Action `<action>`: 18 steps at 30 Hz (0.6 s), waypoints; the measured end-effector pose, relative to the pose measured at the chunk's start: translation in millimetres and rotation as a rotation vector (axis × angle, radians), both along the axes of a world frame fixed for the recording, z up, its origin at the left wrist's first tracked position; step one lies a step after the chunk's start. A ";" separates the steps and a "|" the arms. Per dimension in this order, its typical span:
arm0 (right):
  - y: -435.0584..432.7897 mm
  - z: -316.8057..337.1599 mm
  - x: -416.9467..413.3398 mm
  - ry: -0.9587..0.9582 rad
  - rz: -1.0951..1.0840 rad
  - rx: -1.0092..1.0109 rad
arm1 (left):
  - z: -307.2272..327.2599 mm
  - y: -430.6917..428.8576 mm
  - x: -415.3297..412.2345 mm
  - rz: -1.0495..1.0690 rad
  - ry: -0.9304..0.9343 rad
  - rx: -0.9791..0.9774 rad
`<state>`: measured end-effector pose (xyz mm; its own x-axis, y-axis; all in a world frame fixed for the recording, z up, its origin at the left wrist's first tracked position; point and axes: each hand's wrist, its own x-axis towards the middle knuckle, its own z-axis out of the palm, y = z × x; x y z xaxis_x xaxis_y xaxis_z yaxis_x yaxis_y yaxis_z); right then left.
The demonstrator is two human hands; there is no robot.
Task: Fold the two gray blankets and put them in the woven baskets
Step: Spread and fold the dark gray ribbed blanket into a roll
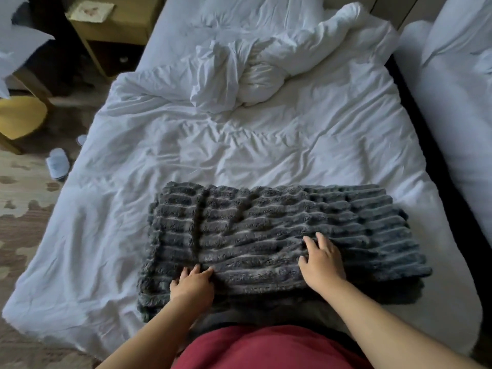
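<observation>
Folded gray blanket (279,235) on white bed (266,155), left hand (193,284) spread flat on its near edge, right hand (320,258) spread flat near its middle

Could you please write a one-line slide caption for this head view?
Both hands, left and right, press flat on a folded gray blanket on a white bed.

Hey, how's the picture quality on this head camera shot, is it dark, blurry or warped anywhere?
Head view: dim, soft light with no glare; the gray blanket reads dark against the white bedding. Head view: wide-angle bending curves the bed's edges, and the corners fall into shadow. Head view: both the left hand and right hand look fairly sharp, while the slippers on the floor are soft.
</observation>
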<state>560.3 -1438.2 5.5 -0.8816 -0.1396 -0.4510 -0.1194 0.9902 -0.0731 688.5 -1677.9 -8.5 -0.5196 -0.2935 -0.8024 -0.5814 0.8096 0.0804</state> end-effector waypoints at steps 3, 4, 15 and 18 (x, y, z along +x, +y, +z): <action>68.5 0.4 -33.9 0.011 -0.199 0.069 | 19.1 24.9 -42.2 0.111 -0.040 -0.199; 97.2 -1.7 -43.4 -0.002 -0.252 0.090 | 24.2 37.2 -60.0 0.125 0.011 -0.258; 226.9 -3.9 -172.1 -0.139 -0.413 -0.318 | 8.2 221.0 -205.6 -0.062 0.272 -0.005; 223.4 -16.0 -212.5 -0.118 -0.516 -0.486 | -5.4 227.3 -206.7 -0.077 0.132 -0.039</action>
<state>347.8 -1214.8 -10.5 -0.8387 0.0725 -0.5398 0.3906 0.7707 -0.5034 481.8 -1450.6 -13.9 -0.6419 -0.2781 -0.7145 -0.5040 0.8554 0.1198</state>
